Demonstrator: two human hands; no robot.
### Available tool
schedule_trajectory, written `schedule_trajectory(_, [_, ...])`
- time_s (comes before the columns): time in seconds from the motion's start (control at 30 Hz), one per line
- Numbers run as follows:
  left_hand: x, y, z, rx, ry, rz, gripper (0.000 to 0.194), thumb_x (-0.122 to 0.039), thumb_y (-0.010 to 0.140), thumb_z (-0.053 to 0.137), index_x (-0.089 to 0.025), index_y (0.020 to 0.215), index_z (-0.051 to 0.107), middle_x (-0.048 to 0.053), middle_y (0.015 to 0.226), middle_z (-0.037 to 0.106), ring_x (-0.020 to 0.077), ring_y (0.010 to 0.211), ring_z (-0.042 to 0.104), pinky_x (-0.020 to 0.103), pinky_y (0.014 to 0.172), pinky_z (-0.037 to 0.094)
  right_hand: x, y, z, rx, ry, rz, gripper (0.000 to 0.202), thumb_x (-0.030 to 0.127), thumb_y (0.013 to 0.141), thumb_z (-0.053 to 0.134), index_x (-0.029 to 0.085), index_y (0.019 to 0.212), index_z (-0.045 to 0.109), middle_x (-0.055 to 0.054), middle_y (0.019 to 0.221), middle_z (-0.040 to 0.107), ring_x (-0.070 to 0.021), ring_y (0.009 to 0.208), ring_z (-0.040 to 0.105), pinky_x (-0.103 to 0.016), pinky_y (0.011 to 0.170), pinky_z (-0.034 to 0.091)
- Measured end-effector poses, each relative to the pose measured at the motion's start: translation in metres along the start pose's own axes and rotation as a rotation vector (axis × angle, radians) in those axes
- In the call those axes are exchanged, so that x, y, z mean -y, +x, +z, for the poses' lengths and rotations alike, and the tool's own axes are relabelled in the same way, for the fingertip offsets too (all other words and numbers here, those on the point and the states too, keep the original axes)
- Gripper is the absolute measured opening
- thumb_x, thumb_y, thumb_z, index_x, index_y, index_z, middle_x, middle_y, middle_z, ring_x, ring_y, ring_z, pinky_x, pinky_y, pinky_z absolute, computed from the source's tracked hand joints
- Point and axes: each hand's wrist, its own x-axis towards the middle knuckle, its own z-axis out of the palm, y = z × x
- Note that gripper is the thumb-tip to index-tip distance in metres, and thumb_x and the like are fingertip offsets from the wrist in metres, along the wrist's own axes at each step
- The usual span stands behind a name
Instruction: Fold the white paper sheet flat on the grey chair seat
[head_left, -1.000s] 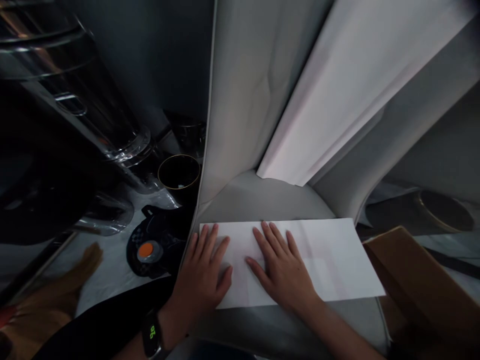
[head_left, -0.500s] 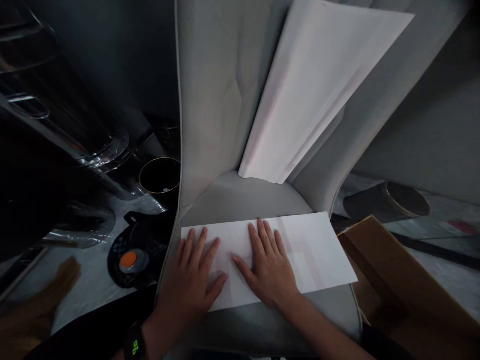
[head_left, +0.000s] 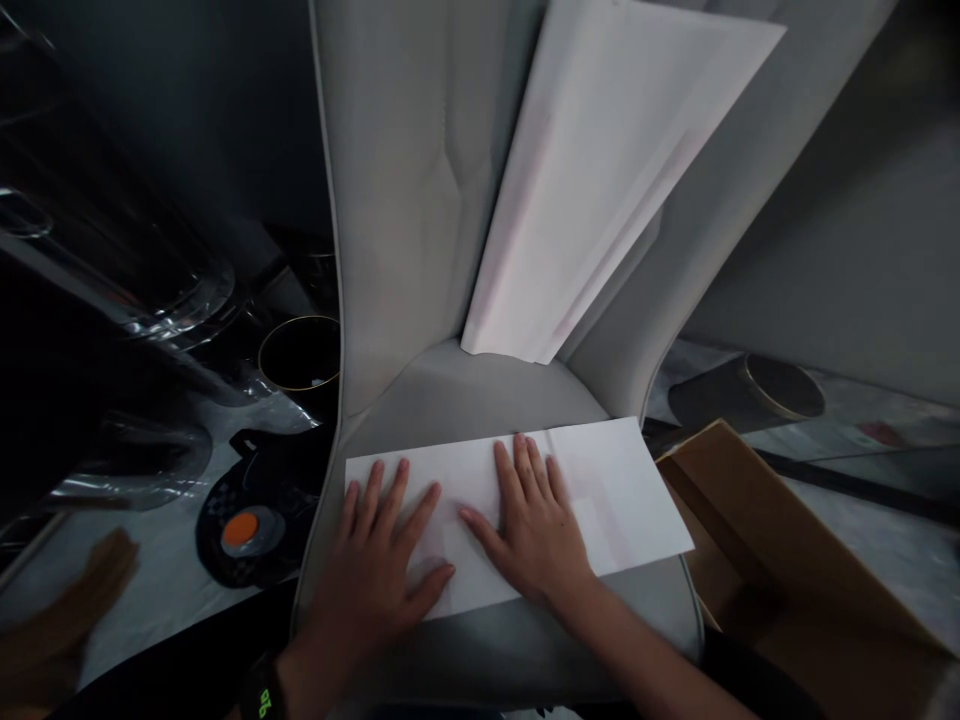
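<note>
A white sheet of paper (head_left: 622, 480), long and narrow, lies across the seat of a grey padded chair (head_left: 405, 400). Flat on its left part rests my left hand (head_left: 379, 560), fingers spread, with a band showing lit digits on the wrist. My right hand (head_left: 536, 525) presses on the middle of the paper, its fingers stretched out and the thumb pointing left. Neither hand grips anything. Another white sheet (head_left: 600, 180), larger and creased along its sides, leans against the chair's backrest.
An open cardboard box (head_left: 787, 570) stands to the right of the chair. On the left floor are a dark object with an orange button (head_left: 241, 530) and a black gold-rimmed bin (head_left: 300, 390). A dark cylinder (head_left: 780, 390) lies behind at right.
The view has shifted slightly, so the chair and papers appear further left. Both hands stay flat on the paper in nearly the same places.
</note>
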Motion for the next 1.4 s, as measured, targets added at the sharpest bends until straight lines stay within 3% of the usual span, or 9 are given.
schedule_trajectory(0.2, [0.003,0.001,0.004,-0.011,0.017,0.002,0.083,-0.070,0.092,0.060,-0.025,0.161,0.045,0.016,0.172,0.031,0.0477,0.157,0.027,0.068,0.123,0.024,-0.023,0.001,0.000,-0.058,-0.012,0.082,0.095,0.074,0.103,0.035,0.008,0.168,0.016,-0.030,0.168,0.032,-0.0426,0.158,0.025,-0.066,0.122,0.029])
schedule_trajectory(0.6, [0.011,0.004,0.009,-0.024,0.065,0.029,0.090,-0.080,0.089,0.055,-0.026,0.160,0.046,0.016,0.172,0.030,0.0488,0.158,0.024,0.071,0.120,0.027,-0.064,0.001,-0.008,-0.030,0.026,0.206,0.099,0.078,0.101,0.034,0.004,0.166,0.024,-0.027,0.168,0.032,-0.0379,0.159,0.026,-0.062,0.125,0.025])
schedule_trajectory(1.0, [0.011,0.007,0.008,0.009,0.050,-0.002,0.086,-0.079,0.091,0.050,-0.027,0.160,0.047,0.013,0.173,0.029,0.0461,0.159,0.022,0.070,0.122,0.026,-0.066,0.005,-0.015,0.022,0.036,0.222,0.099,0.079,0.101,0.030,0.003,0.165,0.026,-0.024,0.169,0.031,-0.0347,0.160,0.024,-0.059,0.128,0.021])
schedule_trajectory(1.2, [0.010,0.009,0.007,0.013,0.063,0.004,0.089,-0.081,0.092,0.046,-0.022,0.158,0.050,0.017,0.172,0.030,0.0483,0.158,0.023,0.069,0.123,0.024,-0.077,0.013,-0.023,0.091,0.054,0.261,0.106,0.084,0.097,0.031,0.002,0.165,0.026,-0.022,0.171,0.025,-0.0336,0.162,0.019,-0.056,0.131,0.012])
schedule_trajectory(1.4, [0.011,0.009,0.008,0.021,0.069,-0.004,0.088,-0.081,0.092,0.044,-0.022,0.158,0.051,0.017,0.173,0.027,0.0470,0.160,0.019,0.068,0.123,0.023,-0.085,0.017,-0.026,0.107,0.077,0.277,0.103,0.081,0.099,0.033,0.003,0.166,0.026,-0.021,0.172,0.024,-0.0327,0.162,0.017,-0.056,0.131,0.011])
